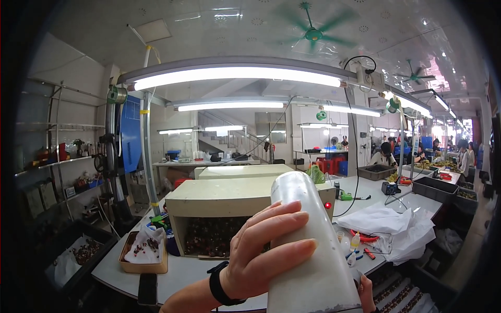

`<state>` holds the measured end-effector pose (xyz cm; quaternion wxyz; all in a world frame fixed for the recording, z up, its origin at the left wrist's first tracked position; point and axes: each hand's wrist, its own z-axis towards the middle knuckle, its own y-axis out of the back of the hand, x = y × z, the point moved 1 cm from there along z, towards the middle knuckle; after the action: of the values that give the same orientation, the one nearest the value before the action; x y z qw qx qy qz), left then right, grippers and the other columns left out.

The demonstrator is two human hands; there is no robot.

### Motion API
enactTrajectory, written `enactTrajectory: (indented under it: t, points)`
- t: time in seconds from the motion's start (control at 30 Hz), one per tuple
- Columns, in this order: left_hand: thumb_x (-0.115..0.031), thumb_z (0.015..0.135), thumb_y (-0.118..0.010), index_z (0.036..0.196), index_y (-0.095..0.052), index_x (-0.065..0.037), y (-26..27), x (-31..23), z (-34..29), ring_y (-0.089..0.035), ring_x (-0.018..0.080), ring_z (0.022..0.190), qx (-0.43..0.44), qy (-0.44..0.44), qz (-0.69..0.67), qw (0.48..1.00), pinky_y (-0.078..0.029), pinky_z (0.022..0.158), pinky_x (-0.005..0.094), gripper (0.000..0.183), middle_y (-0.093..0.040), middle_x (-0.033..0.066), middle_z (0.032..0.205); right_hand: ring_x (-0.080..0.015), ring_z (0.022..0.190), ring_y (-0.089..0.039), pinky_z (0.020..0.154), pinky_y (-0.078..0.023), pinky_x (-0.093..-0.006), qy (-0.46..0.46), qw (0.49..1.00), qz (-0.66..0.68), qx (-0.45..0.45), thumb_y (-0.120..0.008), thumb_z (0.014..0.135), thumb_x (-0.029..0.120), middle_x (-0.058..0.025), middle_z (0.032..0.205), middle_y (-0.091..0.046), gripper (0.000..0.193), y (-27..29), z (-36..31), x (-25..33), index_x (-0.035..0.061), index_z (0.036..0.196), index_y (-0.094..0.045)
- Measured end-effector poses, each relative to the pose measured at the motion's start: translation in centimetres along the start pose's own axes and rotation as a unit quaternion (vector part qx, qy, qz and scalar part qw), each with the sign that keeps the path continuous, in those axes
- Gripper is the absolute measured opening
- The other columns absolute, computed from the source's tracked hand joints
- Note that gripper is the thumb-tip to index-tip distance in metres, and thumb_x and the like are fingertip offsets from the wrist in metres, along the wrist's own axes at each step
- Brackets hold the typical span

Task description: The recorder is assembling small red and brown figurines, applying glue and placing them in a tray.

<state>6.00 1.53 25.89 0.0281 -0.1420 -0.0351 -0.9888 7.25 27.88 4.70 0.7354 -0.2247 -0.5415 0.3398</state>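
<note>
A large white cylinder (pixel 313 250) with a rounded top is held up close to the camera, tilted slightly left. My left hand (pixel 266 248) wraps around its left side, fingers spread across the front. A black band (pixel 222 284) sits on that wrist. Only a small part of my right hand (pixel 367 292) shows at the cylinder's lower right, pressed against its base. The rest of that hand is hidden behind the cylinder.
Behind the cylinder stands a beige box-shaped machine (pixel 219 198) with dark small parts in its open front. A cardboard tray (pixel 143 267) with a white cloth lies left, a black phone (pixel 147 288) beside it. White sheeting (pixel 396 224) and small bottles (pixel 355 242) lie right. People work at far benches (pixel 386 156).
</note>
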Motion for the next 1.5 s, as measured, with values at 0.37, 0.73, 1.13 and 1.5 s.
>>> enactTrajectory:
  t: [0.37, 0.73, 1.13, 1.5]
  points:
    - [-0.017, 0.071, -0.083, 0.115, -0.066, -0.016, 0.2, -0.1, 0.6, -0.059, 0.0348, 0.120, -0.002, -0.014, -0.003, 1.000, -0.048, 0.102, 0.0475, 0.047, -0.058, 0.0141, 0.126, -0.0216, 0.110, -0.062, 0.098, -0.048, -0.0380, 0.005, 1.000, 0.006, 0.026, -0.046, 0.096, 0.035, -0.0093, 0.118, -0.067, 0.044, 0.3, -0.1, -0.1, 0.0027, 0.123, -0.059]
    - [-0.017, 0.072, -0.083, 0.116, -0.065, -0.016, 0.1, -0.4, 1.0, -0.058, 0.0345, 0.120, -0.004, -0.017, -0.007, 1.000, -0.047, 0.103, 0.0477, 0.048, -0.058, 0.0144, 0.126, -0.0231, 0.115, -0.059, 0.103, -0.044, -0.0386, 0.005, 0.999, 0.014, 0.043, -0.044, 0.098, 0.033, -0.0105, 0.123, -0.064, 0.044, 0.3, 0.1, -0.1, 0.0011, 0.126, -0.057]
    - [-0.016, 0.070, -0.084, 0.117, -0.064, -0.016, 0.3, -0.8, 1.5, -0.059, 0.0343, 0.120, 0.000, -0.028, -0.007, 1.000, -0.047, 0.103, 0.0479, 0.050, -0.058, 0.0139, 0.126, -0.0237, 0.114, -0.060, 0.103, -0.044, -0.0389, 0.021, 0.998, 0.011, 0.055, -0.043, 0.099, 0.028, -0.0109, 0.123, -0.065, 0.040, -0.1, -0.1, 0.2, 0.0012, 0.126, -0.057]
    - [-0.017, 0.071, -0.084, 0.117, -0.064, -0.016, 0.3, -1.0, 2.3, -0.058, 0.0335, 0.121, -0.002, -0.047, 0.004, 0.999, -0.047, 0.103, 0.0480, 0.050, -0.057, 0.0136, 0.126, -0.0250, 0.119, -0.057, 0.106, -0.041, -0.0397, 0.009, 0.998, 0.017, 0.058, -0.041, 0.099, 0.032, -0.0109, 0.127, -0.063, 0.045, 0.5, 0.1, -0.2, 0.0014, 0.128, -0.056]
